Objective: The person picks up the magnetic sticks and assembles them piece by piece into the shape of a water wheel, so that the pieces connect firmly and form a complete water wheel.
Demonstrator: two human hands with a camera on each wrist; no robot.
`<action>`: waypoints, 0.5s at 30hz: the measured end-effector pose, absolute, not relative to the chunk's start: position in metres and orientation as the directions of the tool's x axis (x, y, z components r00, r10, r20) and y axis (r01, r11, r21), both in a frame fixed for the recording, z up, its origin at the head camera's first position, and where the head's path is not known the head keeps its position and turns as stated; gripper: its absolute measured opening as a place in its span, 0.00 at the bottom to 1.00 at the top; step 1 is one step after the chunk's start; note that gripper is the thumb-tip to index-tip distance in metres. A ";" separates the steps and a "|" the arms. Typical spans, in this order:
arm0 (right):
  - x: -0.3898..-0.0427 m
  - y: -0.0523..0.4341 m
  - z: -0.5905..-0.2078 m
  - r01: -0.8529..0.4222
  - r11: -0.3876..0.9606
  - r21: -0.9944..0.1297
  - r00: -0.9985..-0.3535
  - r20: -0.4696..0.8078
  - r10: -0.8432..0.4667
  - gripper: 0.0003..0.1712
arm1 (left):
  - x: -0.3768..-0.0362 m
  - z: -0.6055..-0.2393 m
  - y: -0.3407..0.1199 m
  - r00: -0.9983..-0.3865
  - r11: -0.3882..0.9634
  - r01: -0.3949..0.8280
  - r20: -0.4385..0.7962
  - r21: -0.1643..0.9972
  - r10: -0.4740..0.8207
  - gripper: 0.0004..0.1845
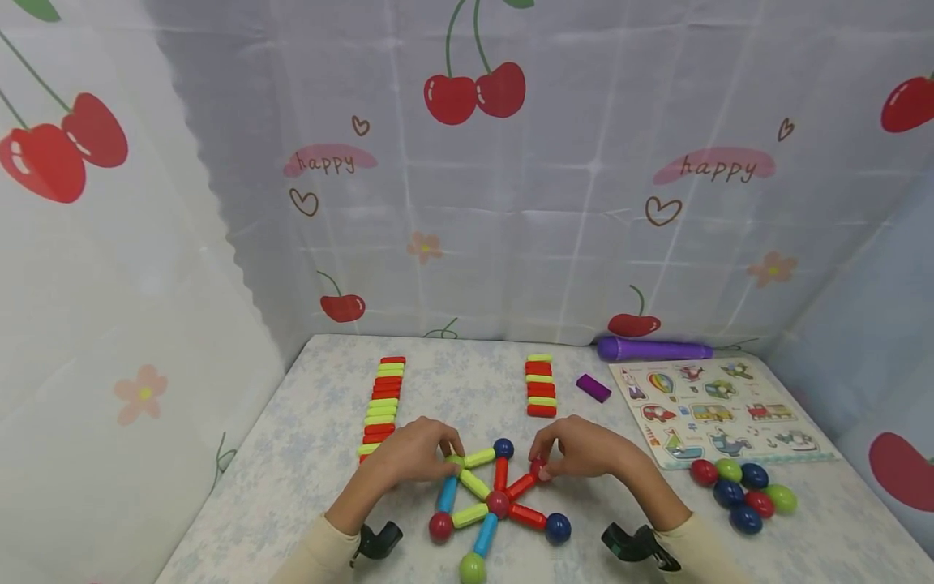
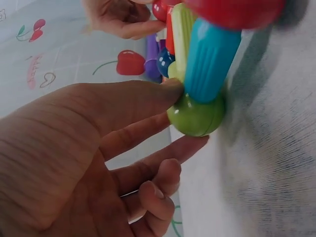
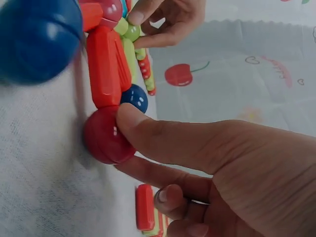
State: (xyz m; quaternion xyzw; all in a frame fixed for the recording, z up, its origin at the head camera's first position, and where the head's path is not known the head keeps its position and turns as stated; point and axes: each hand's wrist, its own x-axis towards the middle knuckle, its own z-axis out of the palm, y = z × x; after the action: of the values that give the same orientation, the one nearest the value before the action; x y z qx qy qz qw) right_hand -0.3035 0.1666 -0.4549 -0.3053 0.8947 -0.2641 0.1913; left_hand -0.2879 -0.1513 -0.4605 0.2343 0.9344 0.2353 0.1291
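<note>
A flat figure of magnetic sticks and balls (image 1: pixel 496 503) lies on the table (image 1: pixel 306 438) in front of me, its spokes meeting at a dark red hub ball. My left hand (image 1: pixel 448 454) pinches the green ball (image 1: pixel 455 462) at the figure's upper left corner; the left wrist view shows thumb and forefinger on this green ball (image 2: pixel 196 116), under a blue stick (image 2: pixel 210 59). At the upper right end my right hand (image 1: pixel 546 462) pinches a red ball (image 1: pixel 537 466). In the right wrist view, thumb and finger grip that red ball (image 3: pixel 103 136) at the end of a red stick (image 3: pixel 104 66).
Two rows of red and yellow-green sticks (image 1: pixel 381 405) (image 1: pixel 540 385) lie behind the hands. A purple block (image 1: pixel 593 387), a purple cylinder (image 1: pixel 653 349) and a picture puzzle board (image 1: pixel 718 410) are at the back right. Several loose balls (image 1: pixel 744 487) sit right. Cherry-print cloth walls enclose the table.
</note>
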 end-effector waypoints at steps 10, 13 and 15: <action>-0.309 0.164 -0.463 -0.488 0.646 -0.587 -0.751 -0.094 -0.654 0.14 | -0.282 -0.449 -0.154 -0.801 0.774 0.396 -0.226 0.494 0.554 0.09; -0.310 0.164 -0.464 -0.493 0.637 -0.592 -0.745 -0.090 -0.660 0.14 | -0.282 -0.450 -0.152 -0.805 0.773 0.389 -0.222 0.501 0.550 0.09; -0.311 0.164 -0.464 -0.495 0.631 -0.597 -0.741 -0.088 -0.665 0.14 | -0.284 -0.454 -0.148 -0.821 0.768 0.390 -0.187 0.507 0.540 0.10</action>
State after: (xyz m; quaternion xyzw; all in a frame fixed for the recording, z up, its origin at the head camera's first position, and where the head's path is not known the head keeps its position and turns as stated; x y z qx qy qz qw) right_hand -0.3106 0.1643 -0.4640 -0.3260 0.8901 -0.2799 0.1520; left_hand -0.2839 -0.1479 -0.4539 0.2510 0.9261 0.2298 0.1632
